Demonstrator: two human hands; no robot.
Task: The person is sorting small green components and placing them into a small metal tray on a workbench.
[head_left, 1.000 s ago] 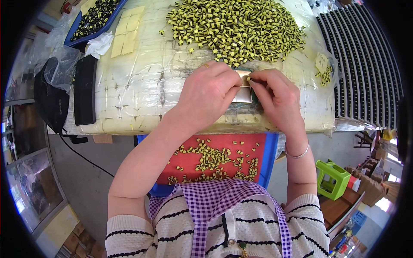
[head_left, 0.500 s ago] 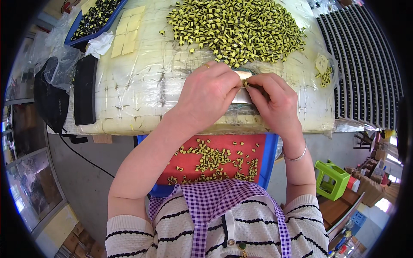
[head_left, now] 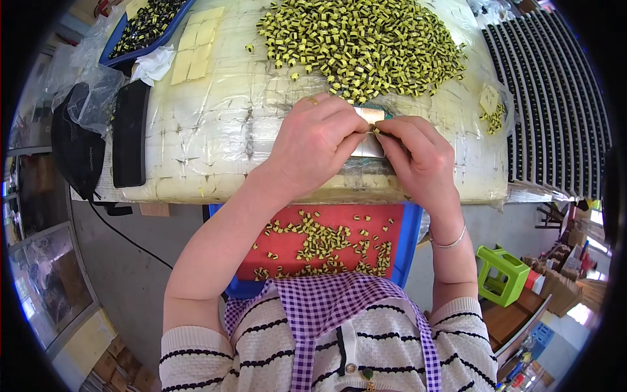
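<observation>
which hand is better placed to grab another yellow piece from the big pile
Right, probably. The right hand has its fingertips free near the pile of yellow pieces, while the left hand presses its fingers down on the small metal plate.

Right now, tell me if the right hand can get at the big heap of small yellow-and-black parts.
Probably yes: the right hand is just below the heap of small yellow-and-black parts, with nothing between them.

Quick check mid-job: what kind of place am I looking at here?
Likely a small-parts assembly workshop: a heap of yellow-and-black components on a plastic-wrapped bench, ridged black trays alongside, more components in a red bin below the hands.
</observation>
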